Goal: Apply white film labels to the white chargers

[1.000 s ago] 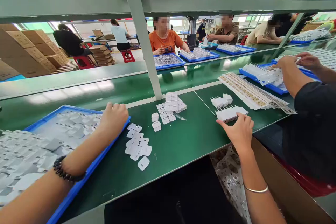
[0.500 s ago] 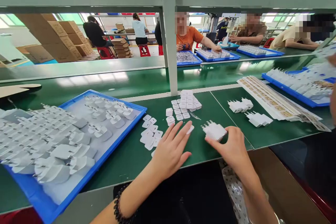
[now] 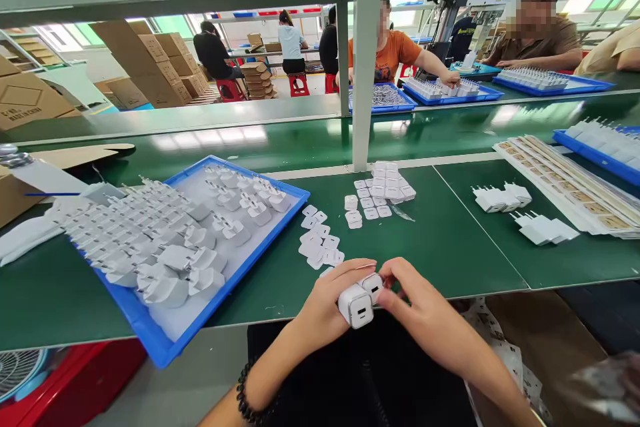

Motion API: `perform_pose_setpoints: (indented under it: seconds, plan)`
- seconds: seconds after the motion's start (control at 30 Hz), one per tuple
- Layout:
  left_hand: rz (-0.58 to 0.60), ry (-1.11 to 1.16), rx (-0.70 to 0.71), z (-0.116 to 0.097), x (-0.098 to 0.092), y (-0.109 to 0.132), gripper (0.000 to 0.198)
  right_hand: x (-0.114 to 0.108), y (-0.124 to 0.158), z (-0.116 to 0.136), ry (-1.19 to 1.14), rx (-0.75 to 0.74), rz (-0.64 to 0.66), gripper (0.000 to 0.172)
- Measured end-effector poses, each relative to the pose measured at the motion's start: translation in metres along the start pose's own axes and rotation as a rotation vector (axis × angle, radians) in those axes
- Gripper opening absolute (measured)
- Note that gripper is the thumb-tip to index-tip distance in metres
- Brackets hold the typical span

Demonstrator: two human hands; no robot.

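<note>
Both hands meet at the near edge of the green bench (image 3: 440, 240). My left hand (image 3: 325, 310) wraps round a small stack of white chargers (image 3: 356, 301), whose square port faces point at me. My right hand (image 3: 417, 310) closes on the same stack from the right, fingertips at its top. Just beyond the hands lies a loose pile of white rounded stickers (image 3: 317, 243).
A blue tray (image 3: 150, 340) of white chargers sits at left. Small white squares (image 3: 383, 187) lie by the grey post (image 3: 367, 60). More charger groups (image 3: 520, 210), printed sheets (image 3: 565, 190) and another blue tray (image 3: 595, 147) are at right. People work across the belt.
My right hand drew the chargers from the bench toward me. My left hand, flat and spread before, has closed on them. The view has shifted left.
</note>
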State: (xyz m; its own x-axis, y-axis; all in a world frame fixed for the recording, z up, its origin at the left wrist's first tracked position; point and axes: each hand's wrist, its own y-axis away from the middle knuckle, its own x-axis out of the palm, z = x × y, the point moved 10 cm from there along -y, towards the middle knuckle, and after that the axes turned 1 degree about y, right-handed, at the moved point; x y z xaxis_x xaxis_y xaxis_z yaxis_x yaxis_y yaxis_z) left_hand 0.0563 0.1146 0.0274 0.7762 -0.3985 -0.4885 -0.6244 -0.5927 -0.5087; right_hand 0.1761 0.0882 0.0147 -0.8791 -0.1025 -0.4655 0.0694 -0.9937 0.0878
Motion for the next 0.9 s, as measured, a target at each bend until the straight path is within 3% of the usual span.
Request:
perform_pose_setpoints:
  seconds: [0.13, 0.2, 0.3, 0.47, 0.67, 0.9]
  plan:
    - [-0.077, 0.080, -0.128, 0.001, -0.011, 0.008, 0.044, -0.024, -0.041, -0.008, 0.118, -0.039, -0.140, 0.029]
    - [-0.102, 0.107, -0.160, -0.001, -0.014, 0.013, 0.044, -0.023, -0.064, -0.010, 0.177, -0.031, -0.152, 0.035]
    - [-0.137, 0.129, -0.181, -0.004, -0.017, 0.021, 0.043, -0.005, -0.081, -0.002, 0.150, -0.076, -0.046, 0.036]
    - [-0.190, 0.090, -0.203, -0.004, -0.024, 0.037, 0.041, 0.037, -0.067, 0.015, -0.021, -0.140, 0.218, 0.037]
    - [-0.186, 0.049, -0.201, -0.009, -0.023, 0.055, 0.049, 0.035, -0.092, 0.004, 0.166, -0.122, 0.032, 0.022]
    - [-0.233, 0.018, -0.225, -0.009, -0.029, 0.060, 0.047, 0.044, -0.128, 0.000, 0.266, -0.036, 0.000, 0.012]
